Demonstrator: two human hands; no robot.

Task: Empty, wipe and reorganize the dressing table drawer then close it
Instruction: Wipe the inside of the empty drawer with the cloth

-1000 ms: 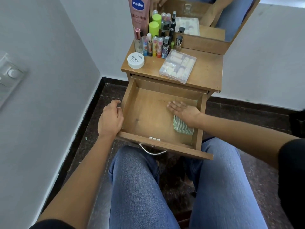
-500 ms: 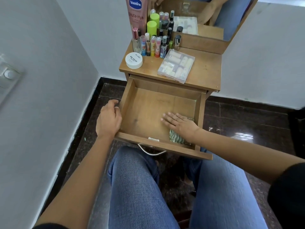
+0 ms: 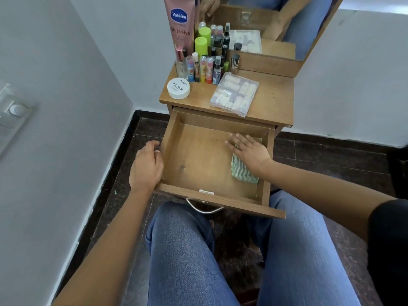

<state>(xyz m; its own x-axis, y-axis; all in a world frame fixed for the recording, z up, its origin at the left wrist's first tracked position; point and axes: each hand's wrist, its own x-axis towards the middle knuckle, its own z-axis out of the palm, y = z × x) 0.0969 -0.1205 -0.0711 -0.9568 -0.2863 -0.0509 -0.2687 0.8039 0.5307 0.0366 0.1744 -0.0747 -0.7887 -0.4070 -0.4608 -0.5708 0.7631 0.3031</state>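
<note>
Two hands at work. Your left hand (image 3: 146, 166) clasps the left wall of the drawer (image 3: 171, 149), fingers curled over its rim. Judged risk: the drawer is pulled far out, so a hard tug from that hold could drag it off its runners or jolt the dressing table (image 3: 276, 100). Right of that hold the drawer floor is bare wood, with nothing stored in it. Your right hand (image 3: 248, 149) lies flat, fingers straight, pressing the striped green cloth (image 3: 241, 171) onto the floor near the right wall. The cloth bunches behind your palm, so a stroke may skip the corners and the floor toward the left hold. Containers, all beyond both hands on the tabletop: white jar (image 3: 178, 88) marked nail polish, lid on, contents unseen; upright cluster of small bottles (image 3: 203, 69) behind it, likely to topple if jolted; clear plastic box (image 3: 234, 93) right of those, lid shut, pale rolled items in compartments.
</note>
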